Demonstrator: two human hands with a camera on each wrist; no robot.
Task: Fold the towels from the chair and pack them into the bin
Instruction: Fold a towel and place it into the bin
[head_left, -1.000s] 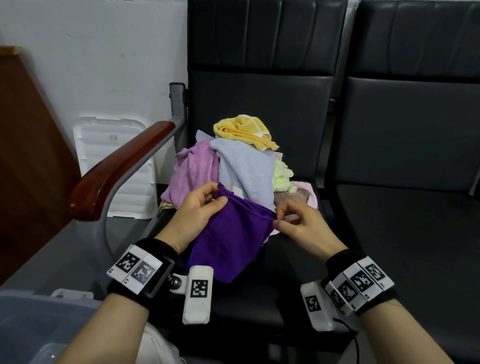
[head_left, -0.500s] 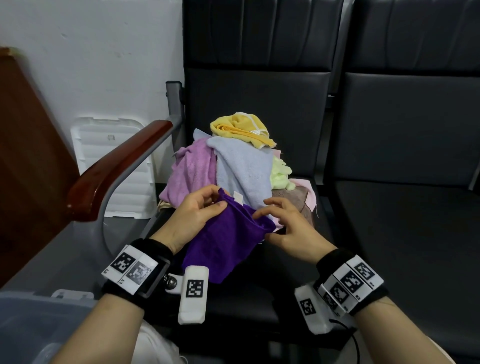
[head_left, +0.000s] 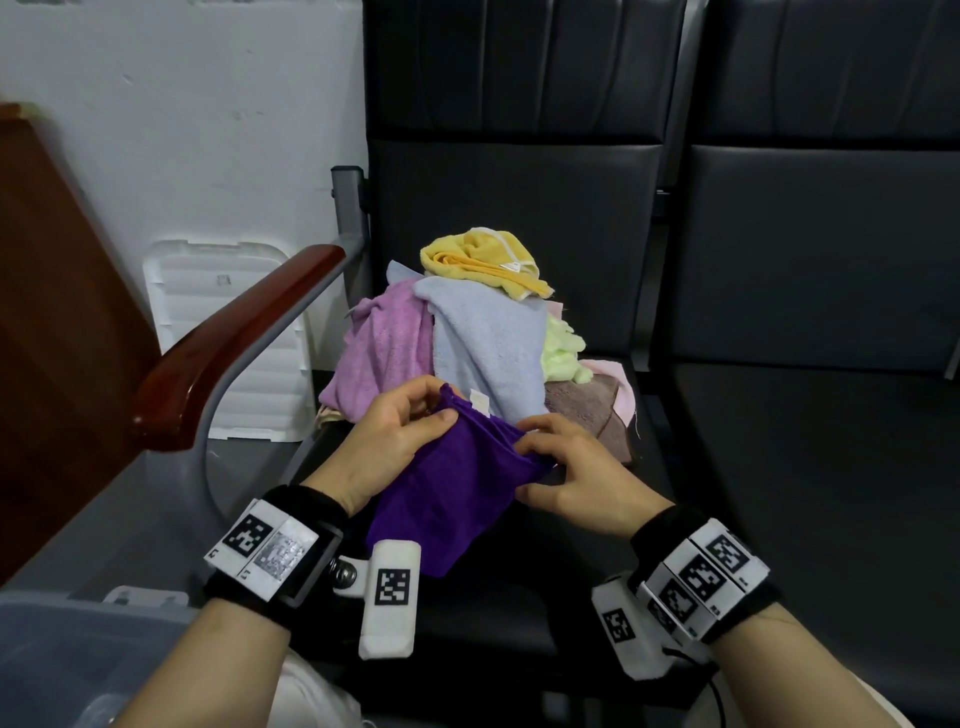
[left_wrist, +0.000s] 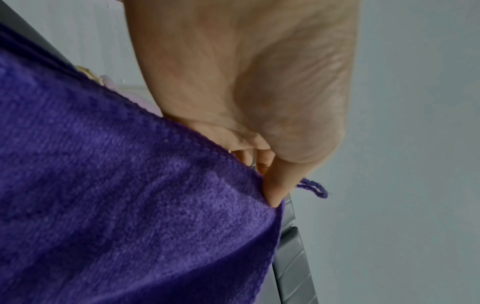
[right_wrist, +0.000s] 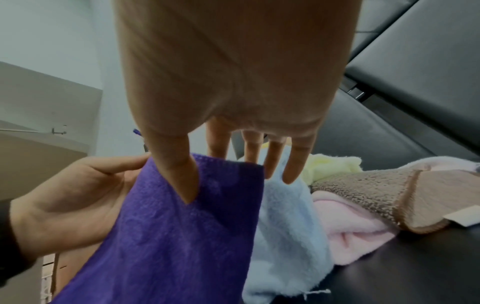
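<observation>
Center frame, head view: both hands hold a purple towel (head_left: 452, 488) above the front of a black chair seat (head_left: 519, 613). Left hand (head_left: 387, 447) pinches the towel's top corner btwn thumb and fingers; wrist view shows the thumb (left_wrist: 275, 185) pressed on the hem, a loose thread sticking out beside it. Right hand (head_left: 571, 480) pinches the top edge nearer the other corner, thumb (right_wrist: 182, 172) on the front of the cloth, fingers behind. Hands sit close together, w/ the towel hanging slack below them toward lower center. Just behind, mid-frame, the towel pile (head_left: 467, 332) rests on the seat: yellow on top, lilac at left, pale blue in the middle, w/ green, pink and brown at right. Wood armrest (head_left: 234, 348) runs along the left side. Bin (head_left: 62, 654), translucent, shows in the lower-left corner; contents can't be made out.
</observation>
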